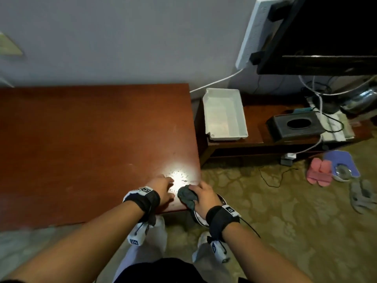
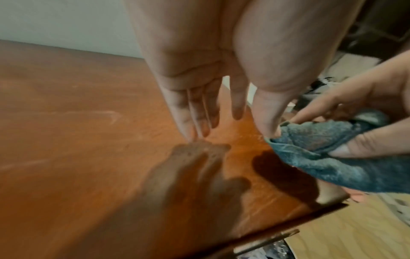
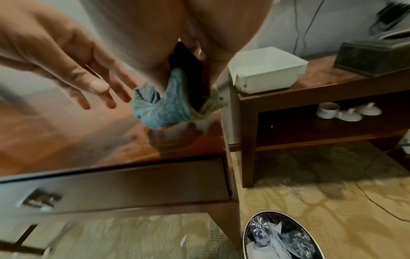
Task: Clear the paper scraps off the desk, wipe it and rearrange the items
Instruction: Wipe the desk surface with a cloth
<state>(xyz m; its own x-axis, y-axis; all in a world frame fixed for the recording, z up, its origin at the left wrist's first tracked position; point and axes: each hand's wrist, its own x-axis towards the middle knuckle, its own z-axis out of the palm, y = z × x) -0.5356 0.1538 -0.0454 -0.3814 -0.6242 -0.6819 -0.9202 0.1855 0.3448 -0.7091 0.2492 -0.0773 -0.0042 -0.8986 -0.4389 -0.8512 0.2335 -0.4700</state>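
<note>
Red-brown wood fills most of my view: the counter (image 1: 81, 129), with a scatter of dark specks (image 1: 179, 176) in the glare near its right front corner. My right hand (image 1: 204, 196) sits at that corner, fingers and thumb curled round a bunched blue-grey cloth (image 1: 186, 197) that touches the wood at the edge. My left hand (image 1: 163, 188) is spread just beside it, fingers straight, tips touching the surface.

I read this as the wiping step, with the larger paper apparently dealt with: crumpled white paper lies in the bin (image 3: 269, 212) on the floor by the counter's leg.

Next I would draw the cloth through the specks toward the edge and off over the bin. That calls for flat, even pressure so grit is carried rather than smeared, and for the left hand to be out of the path or cupped under the edge.

Rearranging comes after: the white tray (image 1: 224, 115) and dark tissue box (image 1: 279, 121) stand on the low side table (image 1: 255, 137) to the right.
</note>
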